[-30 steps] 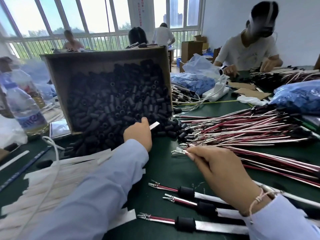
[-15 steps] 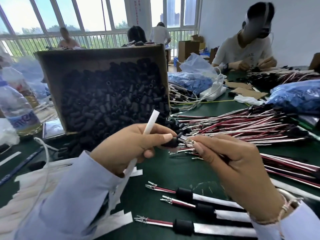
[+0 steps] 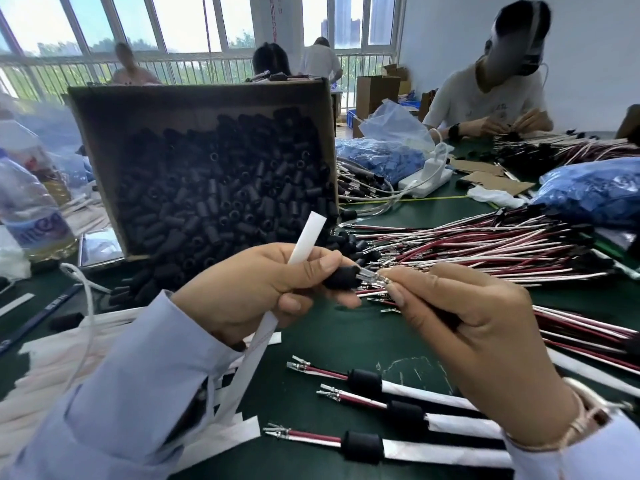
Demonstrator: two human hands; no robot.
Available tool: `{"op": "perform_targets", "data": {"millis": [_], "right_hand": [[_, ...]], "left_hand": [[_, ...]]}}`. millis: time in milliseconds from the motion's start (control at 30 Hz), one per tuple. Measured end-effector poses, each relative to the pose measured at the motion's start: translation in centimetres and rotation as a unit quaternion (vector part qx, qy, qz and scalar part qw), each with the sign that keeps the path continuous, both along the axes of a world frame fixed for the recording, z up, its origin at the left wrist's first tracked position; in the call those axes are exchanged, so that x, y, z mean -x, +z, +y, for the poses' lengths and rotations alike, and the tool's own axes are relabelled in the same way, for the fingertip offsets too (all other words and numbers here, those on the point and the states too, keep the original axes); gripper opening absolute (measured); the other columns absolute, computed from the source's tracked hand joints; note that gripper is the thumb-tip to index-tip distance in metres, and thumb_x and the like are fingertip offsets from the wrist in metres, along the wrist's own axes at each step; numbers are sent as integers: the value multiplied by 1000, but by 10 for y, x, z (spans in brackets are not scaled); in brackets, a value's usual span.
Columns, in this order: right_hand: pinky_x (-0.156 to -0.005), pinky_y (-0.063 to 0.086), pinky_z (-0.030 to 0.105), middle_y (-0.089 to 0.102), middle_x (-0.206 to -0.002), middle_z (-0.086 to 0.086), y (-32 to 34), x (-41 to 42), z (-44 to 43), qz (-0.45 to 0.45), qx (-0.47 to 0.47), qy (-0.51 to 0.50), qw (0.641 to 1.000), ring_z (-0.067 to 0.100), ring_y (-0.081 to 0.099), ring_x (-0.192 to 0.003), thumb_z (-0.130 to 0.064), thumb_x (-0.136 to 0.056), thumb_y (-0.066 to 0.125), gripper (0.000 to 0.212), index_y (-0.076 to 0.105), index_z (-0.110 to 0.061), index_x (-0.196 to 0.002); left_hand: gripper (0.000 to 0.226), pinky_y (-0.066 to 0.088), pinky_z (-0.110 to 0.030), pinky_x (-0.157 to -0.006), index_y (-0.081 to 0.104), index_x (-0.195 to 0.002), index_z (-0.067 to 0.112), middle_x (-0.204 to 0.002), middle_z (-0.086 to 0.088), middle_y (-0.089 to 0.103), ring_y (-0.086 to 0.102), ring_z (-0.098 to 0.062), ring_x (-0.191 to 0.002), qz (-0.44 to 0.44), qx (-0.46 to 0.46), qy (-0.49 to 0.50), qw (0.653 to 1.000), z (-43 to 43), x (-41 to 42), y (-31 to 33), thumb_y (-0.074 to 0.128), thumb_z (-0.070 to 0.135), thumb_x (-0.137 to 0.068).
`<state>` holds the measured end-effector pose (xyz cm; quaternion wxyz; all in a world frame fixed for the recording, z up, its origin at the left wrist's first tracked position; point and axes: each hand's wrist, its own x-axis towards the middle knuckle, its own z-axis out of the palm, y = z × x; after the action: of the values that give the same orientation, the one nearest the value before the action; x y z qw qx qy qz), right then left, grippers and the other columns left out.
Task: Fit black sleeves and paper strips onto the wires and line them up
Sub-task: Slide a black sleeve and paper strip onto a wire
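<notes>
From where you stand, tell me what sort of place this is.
Likely a wire-harness assembly workshop: a tipped cardboard box of black tubular sleeves, a heap of red-and-white wires, another seated worker opposite.

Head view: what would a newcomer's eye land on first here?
A tilted cardboard box spilling black sleeves stands at the back left. In the middle, the left hand holds a black sleeve and paper strip, and the right hand pinches a wire at its mouth. Three finished wires lie in front.
</notes>
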<state>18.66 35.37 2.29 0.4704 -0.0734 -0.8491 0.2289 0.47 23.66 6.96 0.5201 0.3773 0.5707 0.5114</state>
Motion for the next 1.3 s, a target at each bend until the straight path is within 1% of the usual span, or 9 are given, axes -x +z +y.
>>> {"op": "perform_targets", "data": {"millis": [233,367,500,633,767,967,1133,1233,1300], "right_hand": [[-48,37,19,48,-61,-11,1,-1,0,-31,-60,-47,997,6,47,-52,-33,-93,56,24,75,-24,-103],[-44,41,25,49,-58,-9,1,-1,0,-42,-66,-52,996,9,48,-50,-33,-93,55,24,75,-24,-102],[-44,40,23,48,-58,-10,1,-2,1,-49,-71,-47,995,7,46,-50,-32,-92,55,25,76,-23,-102],[-43,41,23,50,-58,-8,0,-3,-1,-66,-100,-54,991,9,46,-47,-31,-92,54,26,77,-21,-99],[-43,43,26,51,-59,-7,-6,-3,-5,-41,-69,-27,996,10,48,-48,-27,-92,56,23,76,-18,-101],[-49,45,27,56,-70,-14,-5,3,-15,-49,-66,-45,996,3,45,-55,-26,-94,50,36,63,-18,-127],[-45,38,22,40,-66,-16,-3,1,-16,-51,-79,-35,995,2,38,-53,-24,-94,52,31,67,-21,-121],[-51,41,21,51,-71,-20,0,1,-19,-75,-54,-35,995,-2,46,-57,-28,-94,49,31,70,-21,-116],[-55,44,21,54,-74,-25,0,0,-21,-128,-44,-42,990,-2,55,-61,-36,-93,44,33,70,-26,-111]], "left_hand": [[35,18,-13,-42,69,-92,8,-83,-13,72,30,-1,-37,28,-18,43,998,1,-7,0,63,35,-69],[33,23,-11,-42,72,-89,10,-83,-12,73,31,-2,-38,61,-36,57,996,0,-11,1,64,36,-70],[34,26,-7,-40,72,-87,8,-83,-14,74,32,-1,-38,96,-50,59,992,-2,-13,5,62,35,-70],[38,22,-13,-43,71,-86,8,-82,-12,74,31,-3,-39,146,-30,54,987,-3,-14,7,58,41,-74],[34,24,-15,-44,72,-76,14,-78,-12,74,32,-6,-39,188,-21,77,979,-2,-18,7,57,45,-77],[34,25,-12,-43,71,-80,13,-79,-13,74,32,-4,-38,180,-44,82,979,-5,-17,10,55,42,-83],[31,26,-11,-41,70,-77,13,-78,-15,74,33,-4,-37,174,-50,87,980,-6,-17,9,55,39,-85],[29,31,-11,-41,69,-77,15,-77,-9,74,38,-5,-39,217,-66,65,972,-7,-19,8,59,42,-81],[24,38,-15,-43,67,-80,19,-76,1,74,47,-9,-43,296,-77,42,951,-8,-18,5,63,43,-82]]}}
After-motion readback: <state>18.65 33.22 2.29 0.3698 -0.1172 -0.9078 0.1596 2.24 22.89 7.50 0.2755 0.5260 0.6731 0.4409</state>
